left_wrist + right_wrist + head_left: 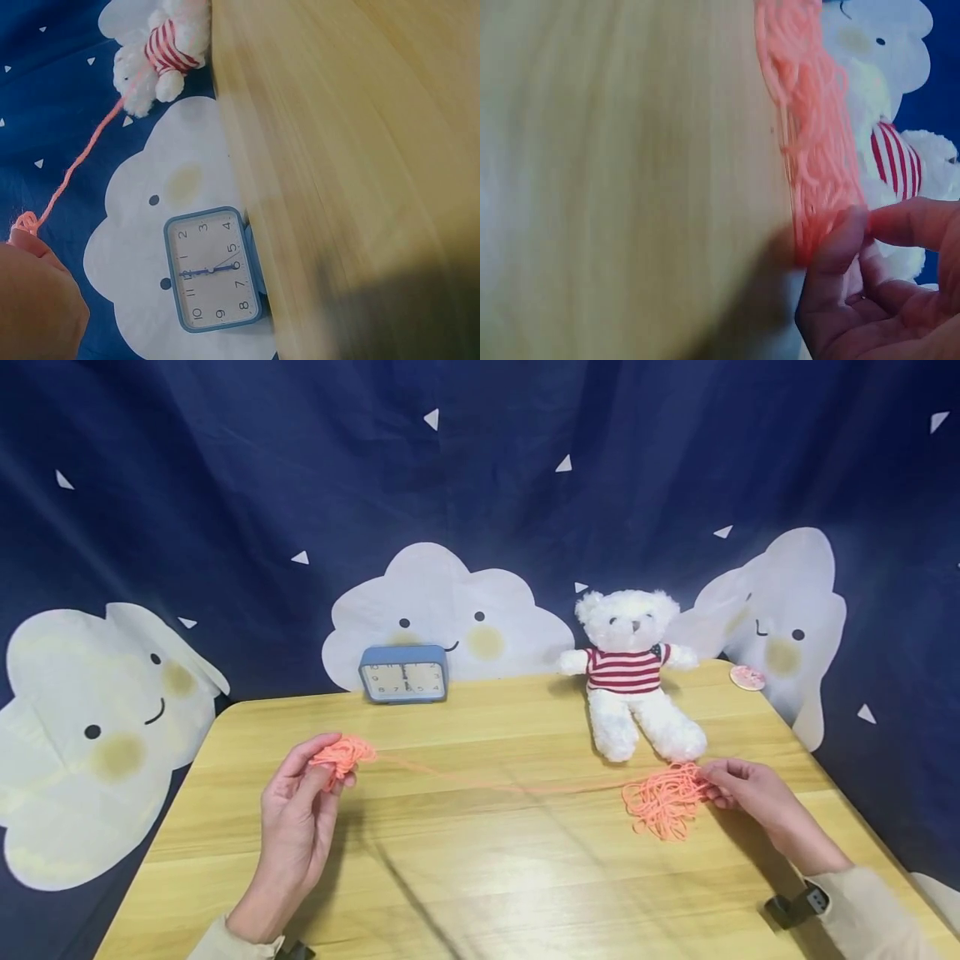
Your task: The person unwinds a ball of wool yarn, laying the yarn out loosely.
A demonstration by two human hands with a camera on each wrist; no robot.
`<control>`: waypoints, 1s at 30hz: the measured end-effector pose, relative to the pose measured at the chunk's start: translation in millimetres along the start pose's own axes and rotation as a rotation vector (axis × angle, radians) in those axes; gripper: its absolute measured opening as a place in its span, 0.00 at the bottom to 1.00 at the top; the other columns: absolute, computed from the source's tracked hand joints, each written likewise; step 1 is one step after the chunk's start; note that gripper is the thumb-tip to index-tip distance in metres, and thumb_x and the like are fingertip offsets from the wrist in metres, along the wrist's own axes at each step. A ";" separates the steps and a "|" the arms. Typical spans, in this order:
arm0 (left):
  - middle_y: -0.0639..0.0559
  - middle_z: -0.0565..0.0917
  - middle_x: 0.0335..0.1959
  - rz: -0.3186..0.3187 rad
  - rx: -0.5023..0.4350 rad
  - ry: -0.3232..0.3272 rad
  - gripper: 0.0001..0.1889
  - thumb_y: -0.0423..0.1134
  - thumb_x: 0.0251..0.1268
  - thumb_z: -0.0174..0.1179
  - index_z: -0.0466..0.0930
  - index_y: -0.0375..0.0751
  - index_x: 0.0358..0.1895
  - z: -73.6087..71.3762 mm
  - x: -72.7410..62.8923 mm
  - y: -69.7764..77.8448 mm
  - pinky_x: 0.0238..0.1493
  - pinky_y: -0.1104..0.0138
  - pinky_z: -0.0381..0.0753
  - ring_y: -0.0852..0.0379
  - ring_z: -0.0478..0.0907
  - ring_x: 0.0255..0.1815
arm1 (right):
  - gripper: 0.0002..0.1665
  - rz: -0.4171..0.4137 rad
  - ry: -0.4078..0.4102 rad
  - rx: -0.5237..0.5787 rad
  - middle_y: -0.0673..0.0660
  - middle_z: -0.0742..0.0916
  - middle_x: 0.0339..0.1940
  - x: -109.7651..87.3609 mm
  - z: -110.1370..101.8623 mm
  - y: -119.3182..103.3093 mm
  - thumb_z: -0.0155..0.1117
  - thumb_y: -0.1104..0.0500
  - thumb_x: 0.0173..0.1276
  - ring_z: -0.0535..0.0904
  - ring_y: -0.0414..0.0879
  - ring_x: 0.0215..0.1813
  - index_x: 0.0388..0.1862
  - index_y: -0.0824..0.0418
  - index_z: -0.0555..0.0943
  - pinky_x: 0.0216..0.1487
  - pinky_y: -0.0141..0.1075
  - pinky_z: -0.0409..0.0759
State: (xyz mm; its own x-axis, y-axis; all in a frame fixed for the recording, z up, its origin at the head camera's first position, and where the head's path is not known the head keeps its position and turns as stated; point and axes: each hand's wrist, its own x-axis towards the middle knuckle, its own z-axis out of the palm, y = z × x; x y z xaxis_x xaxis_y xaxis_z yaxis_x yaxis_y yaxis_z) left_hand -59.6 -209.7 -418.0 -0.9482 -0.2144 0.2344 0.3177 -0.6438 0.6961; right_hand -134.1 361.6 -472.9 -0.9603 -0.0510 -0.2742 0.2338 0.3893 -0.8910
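My left hand (296, 827) is raised over the left of the table and grips a small bundle of orange yarn (347, 755) between thumb and fingers. From it a single strand (517, 788) runs across to a looser, tangled yarn pile (663, 802) on the right. There my right hand (757, 797) pinches the pile's edge between thumb and forefinger. Seen from the right wrist, the loops (810, 127) hang together beside the pinching fingertips (855, 221). In the left wrist view the strand (82, 157) stretches up from the bundle; most of the bundle is out of sight there.
A blue alarm clock (405, 674) stands at the table's back edge. A white teddy bear (633, 677) in a striped shirt sits behind the yarn pile. At the back right corner lies a round pink item (747, 677). A dark blue curtain (495, 485) with clouds hangs behind the wooden table (487, 877).
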 end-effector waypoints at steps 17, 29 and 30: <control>0.35 0.83 0.54 0.006 0.019 -0.022 0.13 0.17 0.83 0.48 0.79 0.18 0.60 2.6 0.0 -0.3 0.48 0.66 0.91 0.50 0.87 0.45 | 0.11 -0.130 0.187 0.071 0.51 0.80 0.40 -17.5 49.1 -33.8 0.57 0.64 0.85 0.77 0.41 0.36 0.59 0.69 0.77 0.32 0.33 0.83; 0.37 0.84 0.54 -0.027 0.067 -0.008 0.12 0.19 0.84 0.51 0.79 0.20 0.61 4.2 0.6 -3.2 0.47 0.67 0.91 0.51 0.87 0.45 | 0.29 -0.209 -0.365 0.213 0.73 0.84 0.63 -9.7 135.3 -73.6 0.60 0.63 0.82 0.84 0.54 0.43 0.77 0.73 0.71 0.41 0.38 0.87; 0.37 0.84 0.54 -0.027 0.066 -0.010 0.12 0.19 0.84 0.50 0.79 0.20 0.61 4.5 0.8 -3.5 0.47 0.67 0.91 0.51 0.87 0.44 | 0.31 -0.198 -0.435 0.235 0.74 0.81 0.69 -6.9 142.7 -75.1 0.60 0.63 0.82 0.85 0.57 0.48 0.79 0.72 0.69 0.46 0.41 0.89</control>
State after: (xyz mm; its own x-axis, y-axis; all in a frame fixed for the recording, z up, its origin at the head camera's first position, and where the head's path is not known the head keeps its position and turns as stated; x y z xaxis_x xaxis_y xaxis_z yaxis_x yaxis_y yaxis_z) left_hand -61.5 -204.3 -417.2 -0.9564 -0.1901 0.2215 0.2918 -0.5995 0.7453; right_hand -123.4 201.5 -455.7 -0.8495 -0.4985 -0.1724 0.1297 0.1194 -0.9843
